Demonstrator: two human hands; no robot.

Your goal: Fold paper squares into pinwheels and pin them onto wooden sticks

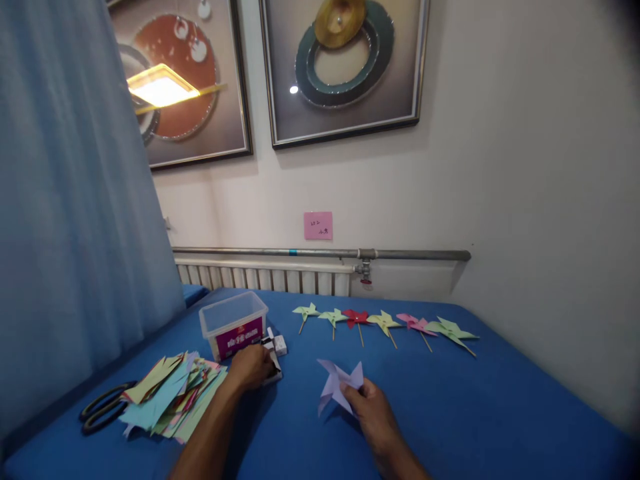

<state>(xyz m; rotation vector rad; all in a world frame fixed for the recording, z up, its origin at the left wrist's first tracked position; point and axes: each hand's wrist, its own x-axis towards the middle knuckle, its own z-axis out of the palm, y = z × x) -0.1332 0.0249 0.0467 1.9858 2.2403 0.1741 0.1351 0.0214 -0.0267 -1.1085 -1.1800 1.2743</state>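
Note:
A light purple paper pinwheel head (334, 385), its blades folded in, is pinched between the thumb and fingers of my right hand (367, 407), above the blue surface. No stick shows on it. My left hand (251, 368) reaches over a small open box (274, 375) with a dark inside, its fingers curled together and dipping into it. What the fingertips hold, if anything, is hidden. Beside the box stands a small white packet (281, 345). Just behind my left hand is a clear plastic tub (234, 313) with a purple label.
A loose pile of coloured paper pieces (170, 397) lies at the left, partly over black-handled scissors (103, 408). Several finished pinwheels on sticks (357, 319) form a row toward the back. A radiator (265, 277) and pipe run along the wall; a blue curtain (75, 200) hangs left.

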